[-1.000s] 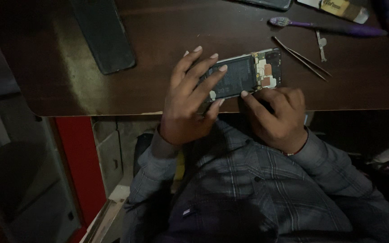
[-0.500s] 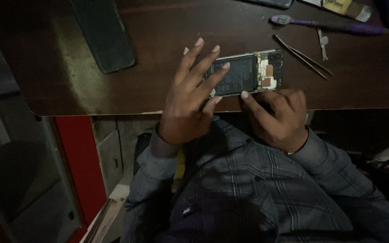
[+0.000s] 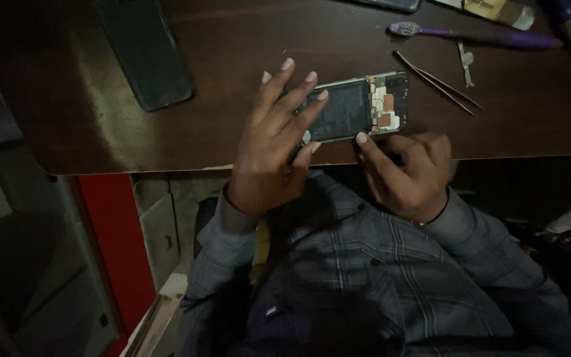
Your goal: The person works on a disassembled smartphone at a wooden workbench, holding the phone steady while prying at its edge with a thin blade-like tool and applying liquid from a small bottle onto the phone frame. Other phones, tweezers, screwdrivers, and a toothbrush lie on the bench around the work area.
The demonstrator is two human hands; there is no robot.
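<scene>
Pinning an opened phone (image 3: 358, 106) — left hand (image 3: 272, 145), right hand (image 3: 408, 172).

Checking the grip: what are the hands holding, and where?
The left hand presses its fingers on the opened phone; the right hand touches its near edge.

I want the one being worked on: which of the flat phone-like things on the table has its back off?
The phone under the left hand, circuitry exposed; the dark slab far left is closed.

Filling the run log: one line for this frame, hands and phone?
left hand: fingers spread on opened phone | right hand: fingertip at phone's near edge | tweezers, purple toothbrush: untouched on table
</scene>
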